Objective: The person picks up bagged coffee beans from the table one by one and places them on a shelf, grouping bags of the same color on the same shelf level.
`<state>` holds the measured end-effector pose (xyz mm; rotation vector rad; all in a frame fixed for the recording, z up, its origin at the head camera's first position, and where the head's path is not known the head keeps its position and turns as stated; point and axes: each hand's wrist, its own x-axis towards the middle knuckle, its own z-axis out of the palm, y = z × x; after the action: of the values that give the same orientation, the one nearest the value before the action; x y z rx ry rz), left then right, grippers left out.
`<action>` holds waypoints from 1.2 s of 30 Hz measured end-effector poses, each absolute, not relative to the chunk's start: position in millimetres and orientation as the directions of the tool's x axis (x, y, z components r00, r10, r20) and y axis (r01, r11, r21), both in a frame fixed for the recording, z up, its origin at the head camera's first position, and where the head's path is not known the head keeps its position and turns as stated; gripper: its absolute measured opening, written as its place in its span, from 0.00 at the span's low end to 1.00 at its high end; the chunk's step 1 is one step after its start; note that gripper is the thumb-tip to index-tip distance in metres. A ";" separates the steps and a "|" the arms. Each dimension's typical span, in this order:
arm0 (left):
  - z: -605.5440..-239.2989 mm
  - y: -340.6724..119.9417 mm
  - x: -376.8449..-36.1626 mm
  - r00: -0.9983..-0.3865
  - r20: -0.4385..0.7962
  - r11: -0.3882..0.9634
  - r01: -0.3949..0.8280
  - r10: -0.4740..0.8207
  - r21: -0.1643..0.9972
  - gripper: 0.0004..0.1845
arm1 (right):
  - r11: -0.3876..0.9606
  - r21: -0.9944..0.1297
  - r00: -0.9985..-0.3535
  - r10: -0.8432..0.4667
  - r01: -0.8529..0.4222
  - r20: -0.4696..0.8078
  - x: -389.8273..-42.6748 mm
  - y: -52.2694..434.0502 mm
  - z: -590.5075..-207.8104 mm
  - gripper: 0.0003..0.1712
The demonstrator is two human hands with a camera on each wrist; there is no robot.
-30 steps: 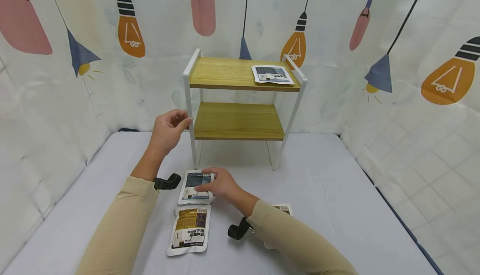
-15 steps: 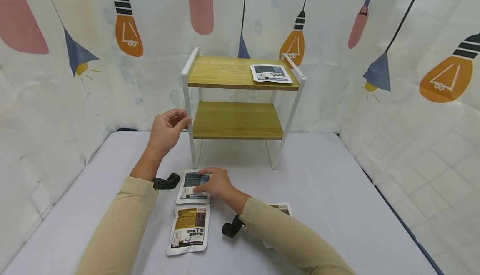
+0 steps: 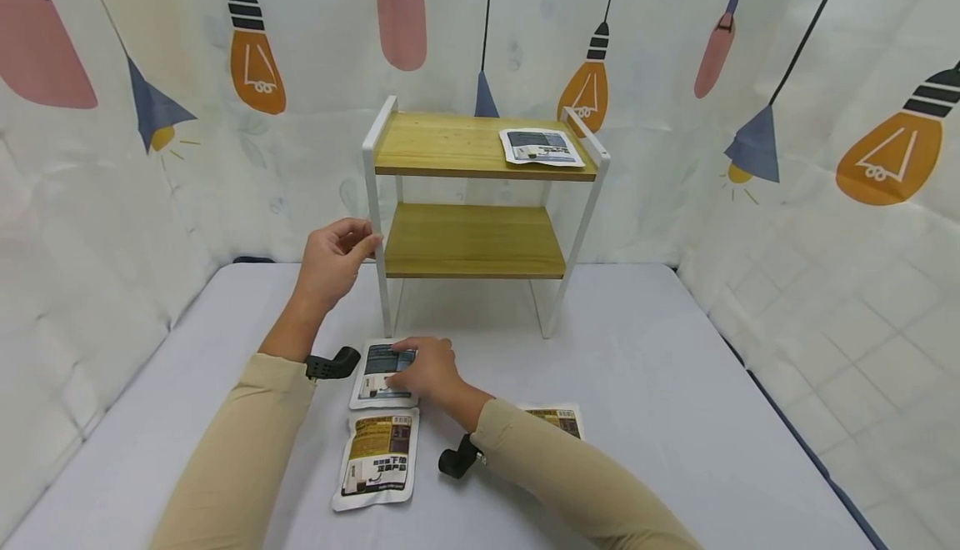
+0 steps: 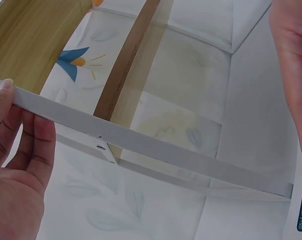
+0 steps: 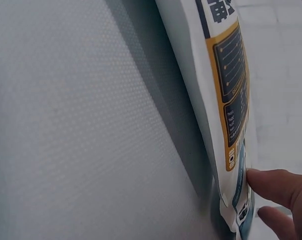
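Note:
A small two-tier shelf with white side frames and wooden boards [image 3: 442, 143] stands at the back. My left hand [image 3: 333, 260] grips its left white post [image 4: 155, 146], the thumb on one face and the fingers curled behind. Before the shelf's left foot, a blue-labelled pouch [image 3: 371, 385] lies flat on the table. My right hand [image 3: 431, 369] is over this pouch's right part, thumb and forefinger spread apart above its printed face. Just nearer lies a yellow-labelled pouch [image 3: 377, 457], also seen close up in the right wrist view.
Another yellow-labelled pouch [image 3: 564, 421] is partly hidden behind the right sleeve. On the top board, at the right, lies a blue-labelled pouch [image 3: 542, 148]. Printed cloth walls [image 3: 315, 167] surround the white-covered table [image 3: 645, 367] at the back and sides.
My right hand has shifted slightly left over the blue-labelled pouch, its forearm moving left too. The left hand stays on the post and the pouches lie where they were.

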<state>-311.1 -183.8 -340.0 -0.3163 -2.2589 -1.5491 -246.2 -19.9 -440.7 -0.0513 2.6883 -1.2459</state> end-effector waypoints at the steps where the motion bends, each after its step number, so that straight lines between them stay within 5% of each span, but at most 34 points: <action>1: -339.9 -183.7 -311.0 -0.902 0.430 0.367 0.391 -0.029 0.844 0.19 | 0.652 -0.757 -0.984 -0.103 0.043 -0.145 -246.5 -20.0 -441.1 0.27; 36: -340.1 -183.6 -311.7 -0.897 0.441 0.347 0.406 -0.025 0.846 0.18 | 0.641 -0.767 -0.974 -0.180 -0.009 -0.140 -259.1 -13.7 -444.9 0.26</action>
<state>-311.7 -183.6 -340.1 -0.3347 -2.2389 -1.5682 -259.1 -13.7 -444.9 -0.1549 2.6578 -1.2408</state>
